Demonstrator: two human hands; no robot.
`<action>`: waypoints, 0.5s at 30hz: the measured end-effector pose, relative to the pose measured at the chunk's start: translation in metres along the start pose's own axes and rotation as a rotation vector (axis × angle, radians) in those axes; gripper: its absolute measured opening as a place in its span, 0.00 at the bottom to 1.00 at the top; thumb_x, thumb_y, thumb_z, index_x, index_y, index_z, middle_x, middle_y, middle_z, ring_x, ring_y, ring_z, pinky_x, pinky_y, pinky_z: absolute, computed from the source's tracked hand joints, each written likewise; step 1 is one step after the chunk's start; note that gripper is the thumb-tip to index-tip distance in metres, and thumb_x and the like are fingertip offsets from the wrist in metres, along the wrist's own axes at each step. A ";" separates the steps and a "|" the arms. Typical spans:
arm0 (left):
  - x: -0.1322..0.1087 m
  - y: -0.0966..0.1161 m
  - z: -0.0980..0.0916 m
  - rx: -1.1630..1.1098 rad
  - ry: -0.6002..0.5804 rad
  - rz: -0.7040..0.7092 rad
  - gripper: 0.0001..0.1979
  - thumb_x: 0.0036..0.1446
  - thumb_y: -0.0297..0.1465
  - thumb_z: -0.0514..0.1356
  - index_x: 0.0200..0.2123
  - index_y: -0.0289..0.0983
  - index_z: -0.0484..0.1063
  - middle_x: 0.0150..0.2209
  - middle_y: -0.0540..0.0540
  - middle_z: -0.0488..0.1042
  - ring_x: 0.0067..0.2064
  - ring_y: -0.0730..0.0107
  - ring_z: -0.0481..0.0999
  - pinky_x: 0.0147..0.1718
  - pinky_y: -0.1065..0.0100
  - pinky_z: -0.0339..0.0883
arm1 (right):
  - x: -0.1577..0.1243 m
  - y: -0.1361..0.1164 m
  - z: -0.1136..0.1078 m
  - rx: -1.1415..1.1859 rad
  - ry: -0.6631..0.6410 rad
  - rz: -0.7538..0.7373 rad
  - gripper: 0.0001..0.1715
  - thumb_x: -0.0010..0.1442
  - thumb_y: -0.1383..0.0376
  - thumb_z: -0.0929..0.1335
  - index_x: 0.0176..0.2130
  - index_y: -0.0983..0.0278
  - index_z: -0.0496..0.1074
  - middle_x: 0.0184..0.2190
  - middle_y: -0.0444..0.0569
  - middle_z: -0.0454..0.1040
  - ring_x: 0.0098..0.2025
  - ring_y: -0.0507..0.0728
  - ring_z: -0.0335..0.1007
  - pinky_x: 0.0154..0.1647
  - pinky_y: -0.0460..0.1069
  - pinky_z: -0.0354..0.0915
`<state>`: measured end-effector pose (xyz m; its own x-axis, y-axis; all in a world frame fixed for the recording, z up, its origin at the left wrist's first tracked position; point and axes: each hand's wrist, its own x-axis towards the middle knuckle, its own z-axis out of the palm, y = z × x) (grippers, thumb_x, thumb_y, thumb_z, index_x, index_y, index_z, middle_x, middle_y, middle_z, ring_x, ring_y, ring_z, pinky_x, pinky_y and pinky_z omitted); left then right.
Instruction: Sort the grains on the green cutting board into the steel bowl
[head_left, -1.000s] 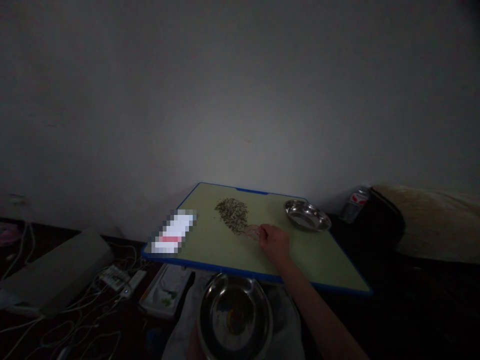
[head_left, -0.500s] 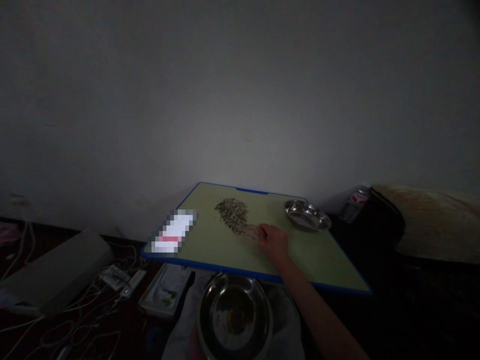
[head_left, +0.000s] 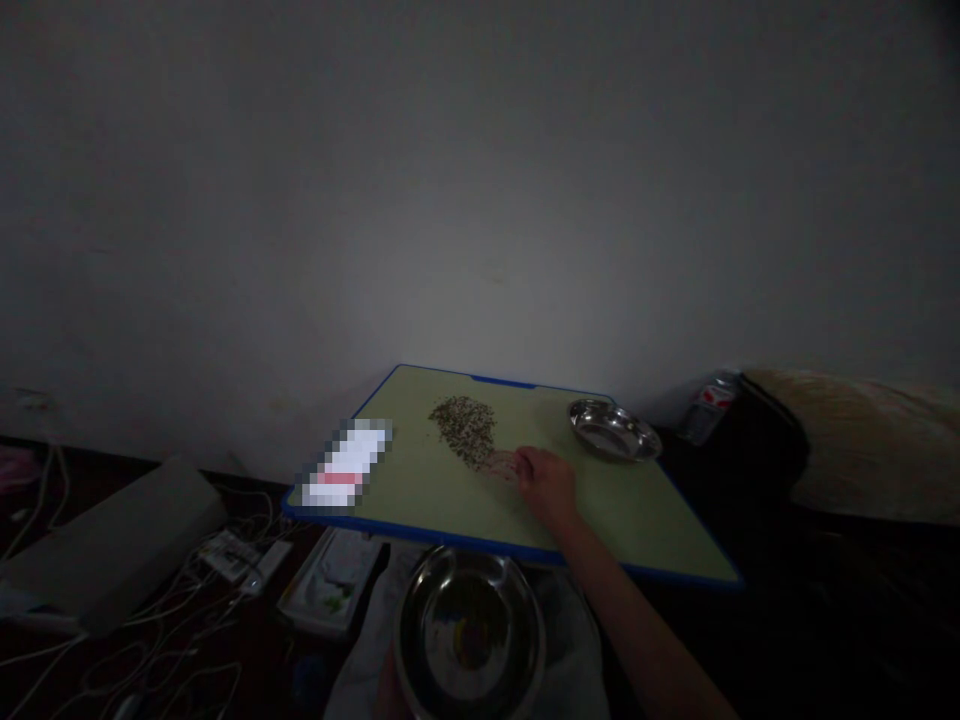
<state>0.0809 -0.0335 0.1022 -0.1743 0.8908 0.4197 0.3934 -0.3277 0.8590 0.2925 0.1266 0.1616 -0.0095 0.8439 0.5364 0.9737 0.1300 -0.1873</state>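
Observation:
A green board with a blue rim (head_left: 420, 495) lies in front of me. On it sits a heap of small grey-brown grains (head_left: 465, 425). My right hand (head_left: 547, 485) rests on the board just right of the heap, fingers curled toward a few pinkish grains (head_left: 502, 464). Whether it holds any I cannot make out. A steel bowl (head_left: 469, 630) is held low in front of me. Only a sliver of my left hand (head_left: 386, 690) shows under its rim, gripping it.
A small steel dish (head_left: 613, 430) sits at the board's far right corner. A blurred white packet (head_left: 346, 462) lies on its left edge. Cables, a power strip (head_left: 240, 562) and a grey box (head_left: 105, 545) are on the left floor. A bottle (head_left: 706, 405) and a cushion (head_left: 862, 445) are at right.

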 end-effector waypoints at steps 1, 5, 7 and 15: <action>0.000 0.000 0.000 0.003 -0.004 0.003 0.21 0.63 0.43 0.63 0.57 0.43 0.72 0.59 0.41 0.76 0.55 0.55 0.78 0.51 0.46 0.77 | 0.000 0.000 0.000 0.000 0.001 0.001 0.13 0.66 0.70 0.67 0.41 0.62 0.82 0.33 0.52 0.83 0.36 0.58 0.77 0.36 0.48 0.60; -0.001 0.001 0.001 0.004 -0.024 0.014 0.22 0.63 0.43 0.64 0.57 0.42 0.72 0.58 0.41 0.76 0.54 0.55 0.78 0.51 0.46 0.77 | 0.000 0.000 0.000 -0.001 0.008 -0.009 0.13 0.65 0.70 0.67 0.40 0.61 0.82 0.32 0.51 0.83 0.35 0.57 0.77 0.36 0.47 0.60; -0.001 0.001 0.001 0.000 -0.033 0.018 0.21 0.63 0.42 0.63 0.57 0.42 0.72 0.58 0.41 0.76 0.54 0.55 0.78 0.51 0.47 0.77 | 0.000 0.000 -0.001 0.000 0.010 -0.011 0.13 0.65 0.70 0.66 0.40 0.61 0.82 0.32 0.51 0.83 0.35 0.57 0.76 0.36 0.47 0.60; -0.001 0.006 -0.003 -0.004 -0.023 0.017 0.21 0.63 0.42 0.63 0.56 0.42 0.73 0.58 0.41 0.76 0.54 0.56 0.78 0.51 0.47 0.77 | 0.000 -0.002 -0.003 0.008 -0.011 -0.006 0.14 0.64 0.72 0.67 0.41 0.62 0.82 0.33 0.52 0.83 0.36 0.58 0.77 0.36 0.48 0.60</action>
<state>0.0810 -0.0368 0.1079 -0.1467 0.8919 0.4279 0.3925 -0.3445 0.8528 0.2910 0.1248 0.1641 -0.0179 0.8487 0.5286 0.9717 0.1393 -0.1907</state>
